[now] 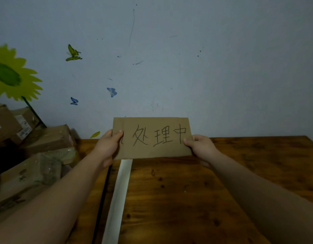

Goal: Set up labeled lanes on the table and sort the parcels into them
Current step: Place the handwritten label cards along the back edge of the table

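Here, left hand (109, 144) pinching cardboard sign (152, 138), right hand (198, 144) likewise.

Wooden table (187, 191), two strips lying on it.
I record a white strip (119, 199) flat on the brown boards, running from the near edge towards the wall. A thin black strip (102, 199) lies just left of it, parallel. Dark knots mark the wood to its right.
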